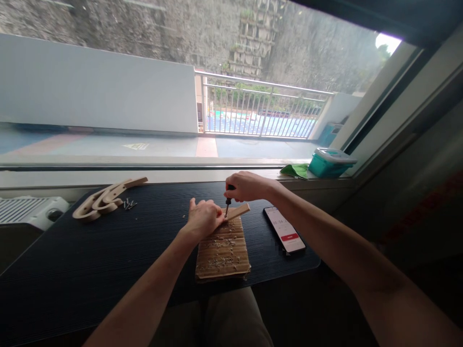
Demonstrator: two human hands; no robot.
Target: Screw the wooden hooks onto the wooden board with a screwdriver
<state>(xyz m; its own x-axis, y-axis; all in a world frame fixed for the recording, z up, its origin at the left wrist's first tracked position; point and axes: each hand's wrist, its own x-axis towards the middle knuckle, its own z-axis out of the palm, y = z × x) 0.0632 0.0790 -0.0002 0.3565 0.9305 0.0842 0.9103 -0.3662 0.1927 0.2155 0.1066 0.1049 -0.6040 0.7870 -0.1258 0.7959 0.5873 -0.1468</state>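
My right hand [244, 186] is closed round the dark handle of a screwdriver [228, 201], its shaft pointing down. The tip meets a light wooden piece [238, 212] that lies across the far end of a cardboard block [224, 250]. My left hand [206, 217] presses on the left part of that wooden piece, fingers closed close to the screwdriver tip and covering much of the wood. Small pale crumbs are scattered over the pitted cardboard. Whether a screw sits under the tip is too small to tell.
Curved wooden pieces [104, 198] and several loose screws [129, 204] lie at the table's far left. A phone [285, 231] showing a timer rests right of the cardboard. On the sill stand a teal box [331, 164] and a green leaf-shaped thing [294, 170]. A white heater [32, 212] adjoins the dark table [152, 250].
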